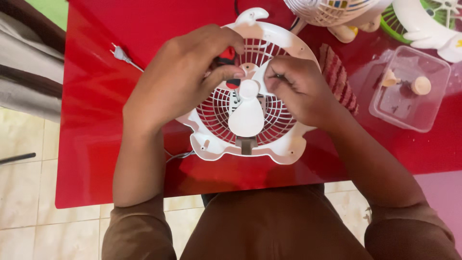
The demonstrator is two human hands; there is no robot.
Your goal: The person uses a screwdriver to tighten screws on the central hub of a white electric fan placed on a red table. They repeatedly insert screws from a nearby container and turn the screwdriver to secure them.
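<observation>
No packages, labels, signs, screens.

Brown short sleeves and brown clothing, with forearms and both hands bare.

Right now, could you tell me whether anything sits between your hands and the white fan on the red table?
Nothing visible does. The left hand rests on the fan grille, gripping a red-and-black screwdriver at the hub. The right hand lies on the fan by a blade.
</observation>
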